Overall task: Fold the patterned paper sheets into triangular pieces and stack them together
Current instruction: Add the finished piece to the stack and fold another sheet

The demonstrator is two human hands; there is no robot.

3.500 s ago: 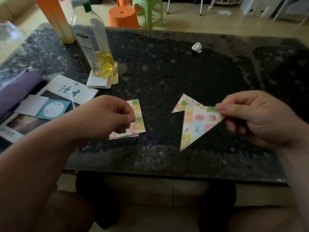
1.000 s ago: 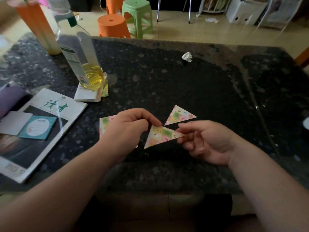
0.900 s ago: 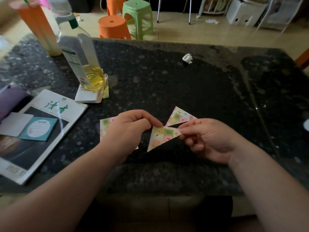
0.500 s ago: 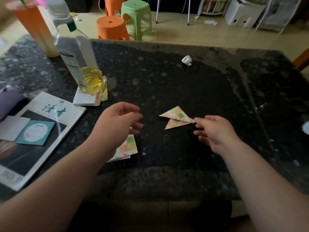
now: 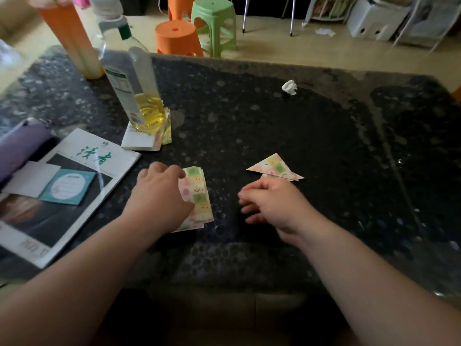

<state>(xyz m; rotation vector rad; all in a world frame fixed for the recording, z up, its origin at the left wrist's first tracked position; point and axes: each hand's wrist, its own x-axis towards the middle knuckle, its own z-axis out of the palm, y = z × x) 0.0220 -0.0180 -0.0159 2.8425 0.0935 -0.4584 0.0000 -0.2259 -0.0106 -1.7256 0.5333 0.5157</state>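
Observation:
A stack of patterned square sheets [image 5: 199,196] lies on the dark stone table [image 5: 249,126], near its front edge. My left hand [image 5: 159,193] rests on the stack's left part, fingertips at its far left corner; motion blur hides any pinch. Two folded patterned triangles [image 5: 274,168] lie one on the other to the right of the stack. Just in front of them hovers my right hand [image 5: 272,203], fingers loosely curled and holding nothing.
An oil bottle [image 5: 134,96] stands on a white paper pad [image 5: 139,142] at the back left, beside a tall orange cup [image 5: 69,38]. A magazine [image 5: 82,171] lies at the left. A crumpled white scrap [image 5: 289,87] sits farther back. Orange [image 5: 177,38] and green [image 5: 214,23] stools stand beyond the table.
My right hand laid the folded triangle on the other triangle, let go and drew back. My left hand released it too and came down onto the sheet stack.

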